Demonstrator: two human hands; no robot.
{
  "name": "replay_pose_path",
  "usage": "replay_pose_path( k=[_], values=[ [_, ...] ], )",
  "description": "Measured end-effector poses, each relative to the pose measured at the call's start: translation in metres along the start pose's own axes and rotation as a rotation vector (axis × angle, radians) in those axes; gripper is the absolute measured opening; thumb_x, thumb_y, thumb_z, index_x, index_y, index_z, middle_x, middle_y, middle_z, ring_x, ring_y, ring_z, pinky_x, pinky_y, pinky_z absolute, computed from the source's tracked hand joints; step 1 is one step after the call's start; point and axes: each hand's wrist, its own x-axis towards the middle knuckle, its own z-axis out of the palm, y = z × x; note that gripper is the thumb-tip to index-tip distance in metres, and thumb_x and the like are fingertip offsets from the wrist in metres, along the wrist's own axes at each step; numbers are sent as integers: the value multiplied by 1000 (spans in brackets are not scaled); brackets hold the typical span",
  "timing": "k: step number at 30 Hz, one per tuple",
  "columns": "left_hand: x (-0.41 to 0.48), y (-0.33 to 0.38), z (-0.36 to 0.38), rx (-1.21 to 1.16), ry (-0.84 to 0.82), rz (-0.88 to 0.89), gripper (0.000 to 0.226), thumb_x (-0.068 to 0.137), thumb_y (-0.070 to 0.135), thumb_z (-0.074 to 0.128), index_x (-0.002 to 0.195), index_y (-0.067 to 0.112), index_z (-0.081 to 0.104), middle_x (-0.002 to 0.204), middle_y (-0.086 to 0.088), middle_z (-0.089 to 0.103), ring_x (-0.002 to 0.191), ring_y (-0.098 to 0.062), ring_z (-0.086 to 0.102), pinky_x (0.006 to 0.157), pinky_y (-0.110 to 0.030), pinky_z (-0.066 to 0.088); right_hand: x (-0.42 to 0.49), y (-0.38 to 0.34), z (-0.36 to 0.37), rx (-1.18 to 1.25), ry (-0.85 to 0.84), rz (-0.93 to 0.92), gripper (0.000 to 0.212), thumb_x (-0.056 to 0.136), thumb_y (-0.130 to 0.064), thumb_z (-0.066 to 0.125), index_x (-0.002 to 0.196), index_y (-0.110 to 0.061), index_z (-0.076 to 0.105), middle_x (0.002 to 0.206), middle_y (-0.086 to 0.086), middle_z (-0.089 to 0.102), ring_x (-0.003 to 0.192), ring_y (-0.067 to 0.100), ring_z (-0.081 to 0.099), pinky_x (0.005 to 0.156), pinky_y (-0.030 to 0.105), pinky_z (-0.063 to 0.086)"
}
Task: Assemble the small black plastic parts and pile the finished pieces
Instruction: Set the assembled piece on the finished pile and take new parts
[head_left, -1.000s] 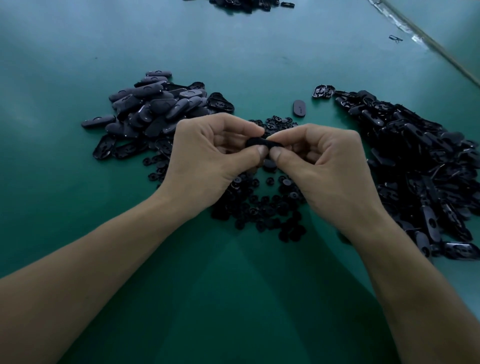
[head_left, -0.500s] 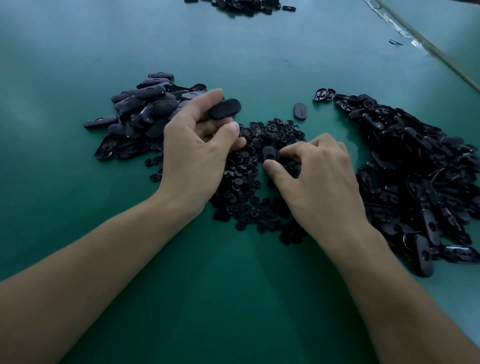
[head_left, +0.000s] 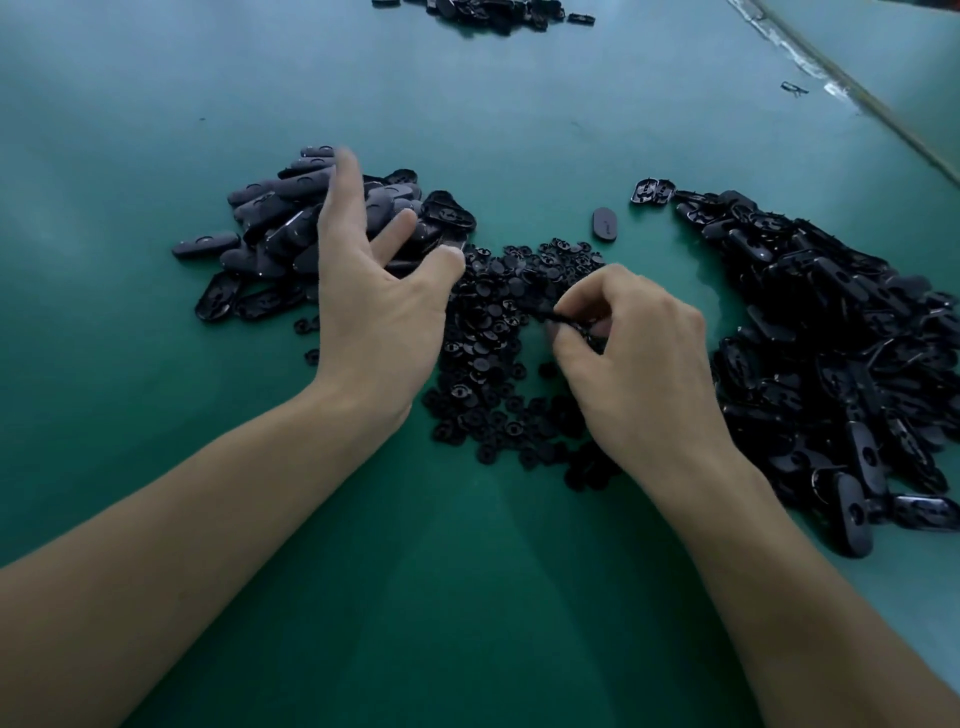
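Flanking the button heap (head_left: 493, 322): finished pile (head_left: 270, 218), shell pile (head_left: 831, 322).

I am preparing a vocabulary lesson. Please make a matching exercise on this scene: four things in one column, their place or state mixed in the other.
1. left hand
2. right hand
3. lone oval piece
4. small round parts

A. pinches a small black part
B. lies alone on the green table
C. open, fingers spread over the left pile
D. heaped in the middle

Pairs: 1-C, 2-A, 3-B, 4-D
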Motion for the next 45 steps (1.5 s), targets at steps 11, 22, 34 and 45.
replay_pose_path(
  k=[11,22,34,45],
  values=[
    [-13,5,3,126,-275,214,17,90,9,71,103,20,73,94,3,76,89,-11,73,82,-25,56,4,1,-7,467,-27,-55,20,96,-12,64,96,-29,75,77,-6,71,69,16,63,62,32,51],
    [-14,9,2,119,-353,208,11,92,10,71,97,19,75,77,8,75,69,-15,70,70,-36,62,6,3,-14,732,14,100,13,94,-8,67,94,-18,75,74,-3,70,66,4,61,61,12,47],
    [-12,4,1,124,-312,192,8,88,16,72,94,22,74,76,9,72,66,-9,66,66,-35,61,8,11,-12,373,125,48,9,94,-21,69,97,-24,77,79,-12,73,77,3,68,77,23,57],
    [-9,4,2,113,-231,189,15,95,9,61,98,20,71,72,18,68,60,-4,60,59,-24,55,5,18,-9,-99,0,33,11,91,-34,72,97,-26,76,90,-2,62,81,13,58,75,24,43]
  ],
)
